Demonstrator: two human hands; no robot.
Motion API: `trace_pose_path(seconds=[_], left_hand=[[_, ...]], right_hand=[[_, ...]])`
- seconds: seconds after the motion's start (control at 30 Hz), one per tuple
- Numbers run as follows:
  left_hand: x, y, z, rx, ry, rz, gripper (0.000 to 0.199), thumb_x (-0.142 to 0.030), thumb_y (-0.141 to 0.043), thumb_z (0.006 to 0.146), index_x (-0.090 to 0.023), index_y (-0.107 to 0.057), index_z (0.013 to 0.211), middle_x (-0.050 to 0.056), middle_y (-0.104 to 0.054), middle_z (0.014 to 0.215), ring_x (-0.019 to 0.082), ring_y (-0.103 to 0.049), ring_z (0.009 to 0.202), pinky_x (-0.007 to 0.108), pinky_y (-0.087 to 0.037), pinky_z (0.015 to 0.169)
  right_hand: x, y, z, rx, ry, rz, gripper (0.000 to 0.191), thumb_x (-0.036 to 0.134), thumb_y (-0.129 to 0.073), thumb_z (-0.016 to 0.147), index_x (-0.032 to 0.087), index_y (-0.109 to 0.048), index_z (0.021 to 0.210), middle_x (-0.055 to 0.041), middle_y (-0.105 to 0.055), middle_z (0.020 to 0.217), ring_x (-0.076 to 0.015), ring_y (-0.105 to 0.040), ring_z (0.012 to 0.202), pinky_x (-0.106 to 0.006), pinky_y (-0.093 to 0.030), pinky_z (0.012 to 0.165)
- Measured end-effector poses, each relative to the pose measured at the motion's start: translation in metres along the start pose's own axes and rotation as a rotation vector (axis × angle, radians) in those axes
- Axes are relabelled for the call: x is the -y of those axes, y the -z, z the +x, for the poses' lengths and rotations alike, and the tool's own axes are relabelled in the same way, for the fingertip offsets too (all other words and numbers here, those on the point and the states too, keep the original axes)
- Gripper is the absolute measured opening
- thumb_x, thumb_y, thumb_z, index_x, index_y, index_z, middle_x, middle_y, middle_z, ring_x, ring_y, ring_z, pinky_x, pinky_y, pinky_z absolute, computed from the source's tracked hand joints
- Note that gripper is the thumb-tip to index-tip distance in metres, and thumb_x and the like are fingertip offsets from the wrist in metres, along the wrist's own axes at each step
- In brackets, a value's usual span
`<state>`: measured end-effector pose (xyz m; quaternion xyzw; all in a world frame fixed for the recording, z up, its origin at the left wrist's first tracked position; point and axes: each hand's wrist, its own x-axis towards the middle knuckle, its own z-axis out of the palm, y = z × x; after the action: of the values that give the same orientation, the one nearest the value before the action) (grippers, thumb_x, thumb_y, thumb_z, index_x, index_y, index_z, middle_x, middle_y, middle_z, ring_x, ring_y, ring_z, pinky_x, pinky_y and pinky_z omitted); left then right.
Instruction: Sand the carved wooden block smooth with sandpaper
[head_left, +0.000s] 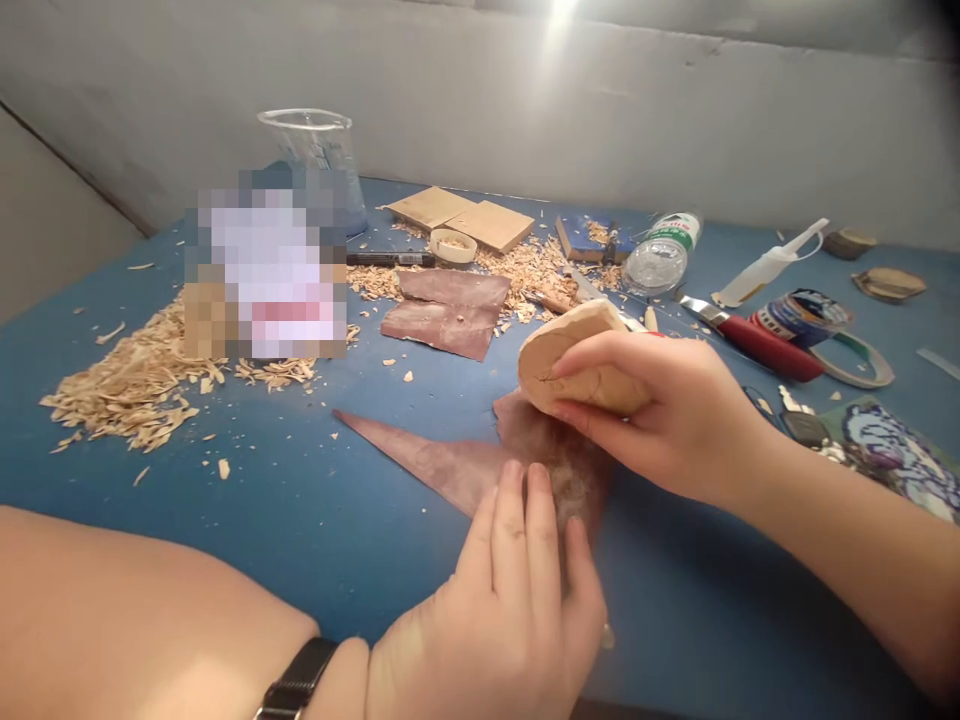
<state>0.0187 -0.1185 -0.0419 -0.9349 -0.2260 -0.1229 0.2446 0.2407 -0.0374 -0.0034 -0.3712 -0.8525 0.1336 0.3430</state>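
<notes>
A rounded, pale wooden piece with thin drawn lines is gripped in my right hand, thumb on its near face and fingers around its edge. It is tilted, its lower edge at or just above a torn sheet of brown sandpaper; I cannot tell whether they touch. My left hand lies with fingers stretched out on the sandpaper, pressing it against the blue table. Pale dust marks the sheet near my fingertips. A second creased sandpaper piece lies farther back.
Wood shavings are heaped at left, beside a blurred-out object. Behind stand a clear plastic cup and flat wooden boards. At right lie a plastic bottle, a red-handled knife, a tape roll and keys.
</notes>
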Motion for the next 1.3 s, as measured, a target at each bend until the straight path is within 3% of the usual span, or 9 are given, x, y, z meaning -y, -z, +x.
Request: trace_pose_path(seconds=[0.37,0.5,0.6,0.73,0.83,1.03,1.2,1.3], left_hand=[[0.004,0.001,0.000,0.072,-0.026,0.012,0.044,-0.015,-0.041,0.102,0.000,-0.064,0.136,0.030,-0.079,0.134,0.041,-0.079,0.126,0.048,-0.071,0.101],[0.005,-0.001,0.000,0.064,0.011,-0.029,0.044,-0.017,-0.040,0.101,-0.004,-0.062,0.137,0.031,-0.076,0.140,0.043,-0.074,0.135,0.049,-0.070,0.102],[0.006,-0.004,-0.001,0.071,0.017,-0.040,0.046,-0.019,-0.041,0.101,-0.005,-0.063,0.139,0.031,-0.075,0.144,0.044,-0.072,0.139,0.050,-0.068,0.108],[0.010,-0.002,0.002,0.113,-0.036,-0.059,0.049,-0.024,-0.043,0.102,-0.008,-0.065,0.143,0.028,-0.074,0.148,0.045,-0.069,0.143,0.053,-0.066,0.112],[0.014,0.004,0.006,0.162,-0.033,-0.040,0.054,-0.027,-0.046,0.102,-0.007,-0.065,0.148,0.028,-0.072,0.151,0.045,-0.069,0.144,0.052,-0.064,0.116],[0.015,0.002,0.007,0.138,-0.049,-0.002,0.052,-0.026,-0.046,0.097,-0.008,-0.066,0.141,0.031,-0.075,0.144,0.046,-0.074,0.137,0.055,-0.066,0.112],[0.012,-0.002,0.003,0.069,-0.032,-0.011,0.043,-0.023,-0.042,0.098,-0.012,-0.064,0.133,0.030,-0.078,0.138,0.044,-0.076,0.133,0.050,-0.070,0.101],[0.012,-0.002,0.006,0.095,-0.039,0.001,0.044,-0.020,-0.043,0.096,-0.010,-0.062,0.135,0.030,-0.078,0.139,0.044,-0.077,0.132,0.052,-0.067,0.104]], right_hand=[[-0.003,-0.004,0.002,0.018,-0.022,0.019,0.014,0.014,-0.073,0.097,0.027,-0.070,0.101,0.0003,-0.080,0.094,-0.0173,-0.074,0.077,-0.028,-0.058,0.068],[-0.006,-0.002,0.001,-0.062,-0.088,-0.010,0.020,0.015,-0.080,0.092,0.027,-0.072,0.105,0.0015,-0.083,0.097,-0.0175,-0.077,0.079,-0.028,-0.061,0.073],[-0.006,-0.002,0.002,0.002,-0.054,0.004,0.014,0.013,-0.074,0.095,0.026,-0.072,0.100,0.0013,-0.082,0.094,-0.0165,-0.076,0.077,-0.027,-0.059,0.069],[-0.007,-0.002,0.004,-0.077,-0.093,-0.044,0.019,0.017,-0.081,0.090,0.027,-0.073,0.105,0.0011,-0.083,0.097,-0.0180,-0.077,0.079,-0.028,-0.060,0.072],[-0.007,-0.002,0.006,0.008,-0.056,-0.018,0.015,0.015,-0.076,0.093,0.027,-0.073,0.102,0.0007,-0.083,0.098,-0.0180,-0.078,0.080,-0.029,-0.060,0.073],[-0.006,-0.003,0.004,0.001,-0.089,-0.020,0.017,0.015,-0.076,0.094,0.028,-0.072,0.104,0.0009,-0.083,0.097,-0.0186,-0.078,0.079,-0.030,-0.060,0.072],[-0.007,-0.002,0.002,-0.031,-0.087,-0.030,0.018,0.015,-0.078,0.093,0.028,-0.071,0.104,0.0013,-0.082,0.094,-0.0177,-0.076,0.078,-0.028,-0.059,0.070],[-0.006,-0.002,0.002,0.049,-0.015,-0.018,0.017,0.011,-0.070,0.097,0.027,-0.071,0.102,0.0005,-0.078,0.094,-0.0163,-0.073,0.078,-0.027,-0.057,0.070]])
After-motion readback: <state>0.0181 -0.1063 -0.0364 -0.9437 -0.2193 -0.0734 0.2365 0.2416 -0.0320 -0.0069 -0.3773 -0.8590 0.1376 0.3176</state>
